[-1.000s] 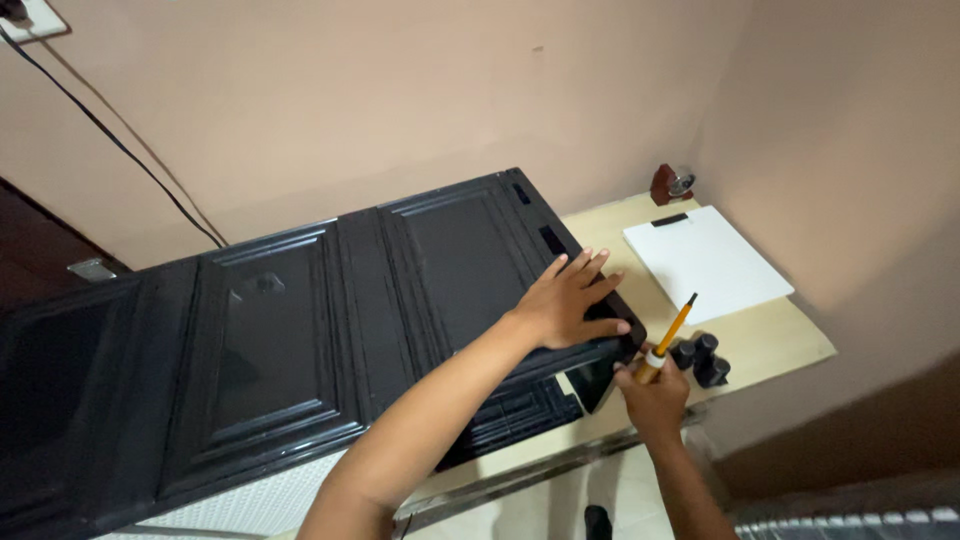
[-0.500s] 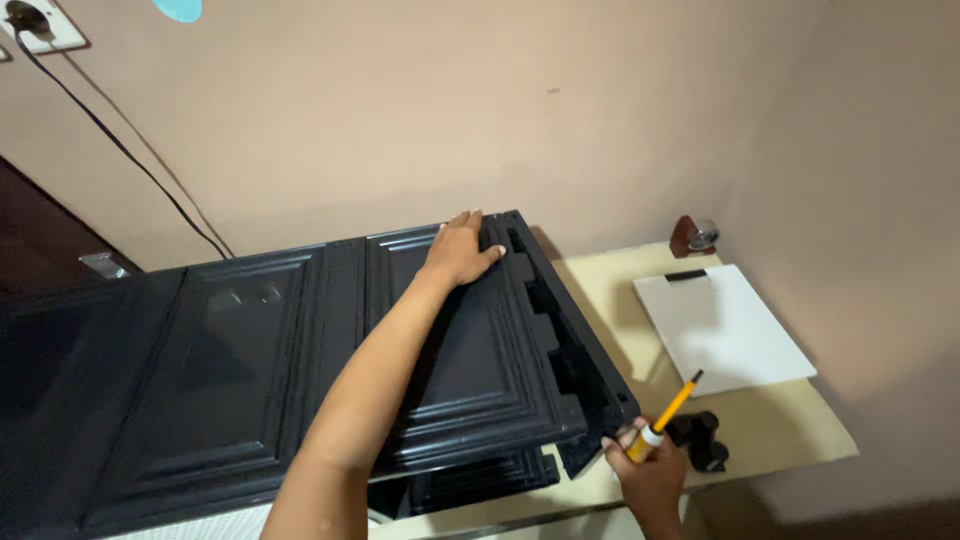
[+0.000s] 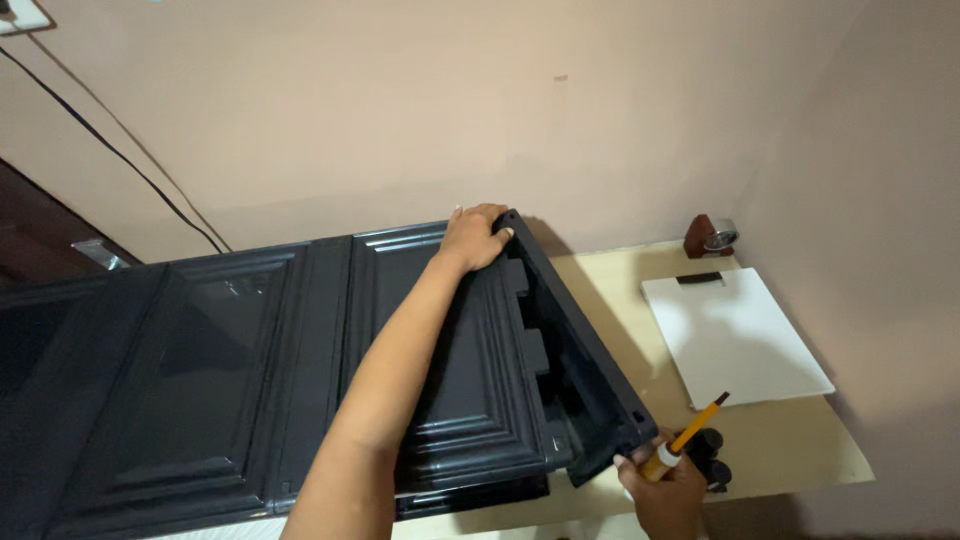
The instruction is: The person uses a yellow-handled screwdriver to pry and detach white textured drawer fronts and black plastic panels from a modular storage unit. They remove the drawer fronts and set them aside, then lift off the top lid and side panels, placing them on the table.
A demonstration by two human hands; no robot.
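Observation:
A long black plastic cabinet (image 3: 230, 380) with moulded panels lies on its side across a cream table (image 3: 800, 450). My left hand (image 3: 474, 236) grips the far top corner of its end panel (image 3: 585, 385), which is tilted up. My right hand (image 3: 660, 485) is at the near lower corner of that end, touching the black edge while it holds a yellow-handled screwdriver (image 3: 690, 437) that points up to the right.
A white board (image 3: 735, 335) with a black clip lies flat on the table's right side. A small red and silver object (image 3: 710, 237) stands in the back corner. Small black cylindrical pieces (image 3: 712, 462) sit by my right hand. A black cable (image 3: 110, 150) runs down the wall.
My left hand moved from the near end edge of the cabinet to its far top corner. The cabinet's end has tilted up, showing its inner side. My right hand stays low with the screwdriver.

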